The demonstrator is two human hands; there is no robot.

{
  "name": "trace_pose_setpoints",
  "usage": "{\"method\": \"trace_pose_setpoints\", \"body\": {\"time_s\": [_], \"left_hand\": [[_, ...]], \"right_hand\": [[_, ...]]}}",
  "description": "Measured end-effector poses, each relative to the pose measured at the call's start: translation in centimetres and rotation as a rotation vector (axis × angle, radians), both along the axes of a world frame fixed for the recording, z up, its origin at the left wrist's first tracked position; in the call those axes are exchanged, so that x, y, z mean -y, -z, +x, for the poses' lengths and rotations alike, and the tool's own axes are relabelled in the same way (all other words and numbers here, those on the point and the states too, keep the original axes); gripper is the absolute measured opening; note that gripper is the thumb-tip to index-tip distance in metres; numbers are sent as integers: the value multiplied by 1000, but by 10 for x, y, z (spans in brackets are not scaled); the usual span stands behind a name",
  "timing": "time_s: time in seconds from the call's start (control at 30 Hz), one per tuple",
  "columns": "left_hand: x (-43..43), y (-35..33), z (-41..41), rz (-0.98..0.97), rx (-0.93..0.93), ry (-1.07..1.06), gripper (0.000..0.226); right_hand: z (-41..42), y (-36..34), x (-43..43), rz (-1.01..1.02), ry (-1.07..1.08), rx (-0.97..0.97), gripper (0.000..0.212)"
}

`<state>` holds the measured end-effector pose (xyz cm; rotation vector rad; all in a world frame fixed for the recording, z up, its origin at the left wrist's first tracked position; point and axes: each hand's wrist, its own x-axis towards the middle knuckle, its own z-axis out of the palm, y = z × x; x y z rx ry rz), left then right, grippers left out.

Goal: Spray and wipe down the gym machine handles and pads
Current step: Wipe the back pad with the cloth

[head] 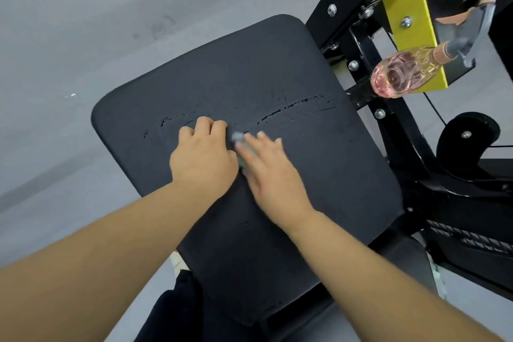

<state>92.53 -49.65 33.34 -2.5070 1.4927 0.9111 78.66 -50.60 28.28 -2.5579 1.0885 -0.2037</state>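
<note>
Head view: on the pad (319, 175), straight right fingers (262, 143) press the cloth (238, 136); left fingers (205, 125) curl beside it, grip unclear.

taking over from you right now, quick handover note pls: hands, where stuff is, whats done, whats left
Left hand: knuckles down on the black pad, fingers curled. Whether its grip has the cloth is unclear.
Right hand: flat and blurred, pressing the small cloth onto the pad.
Spray bottle: pink liquid inside, up against the yellow bracket, neither hand on it.
Done: pad sprayed, now mid-wipe.
Left: wet streaks on the pad beyond the hands. The handles are not in view.
</note>
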Motion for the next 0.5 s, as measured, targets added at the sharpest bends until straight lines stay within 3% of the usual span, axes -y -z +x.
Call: {"method": "trace_pose_setpoints", "body": {"time_s": [0.07, 0.1, 0.2, 0.3, 0.37, 0.5], "left_hand": [[4, 1, 0, 27, 21, 28, 44], [5, 1, 0, 36, 29, 34, 42], [4, 2, -1, 45, 65, 64, 39], [3, 5, -2, 52, 99, 100, 40], [4, 6, 0, 31, 90, 83, 40], [4, 5, 15, -47, 17, -96, 37]], "right_hand": [[-28, -2, 30, -21, -184, 10, 38], [-42, -1, 52, -38, -161, 4, 37], [-77, 1, 118, -28, 228, -27, 38], [-45, 7, 131, -35, 643, -62, 46], [3, 8, 108, -80, 585, -115, 50], [56, 18, 46, -24, 58, 31, 45]]}}
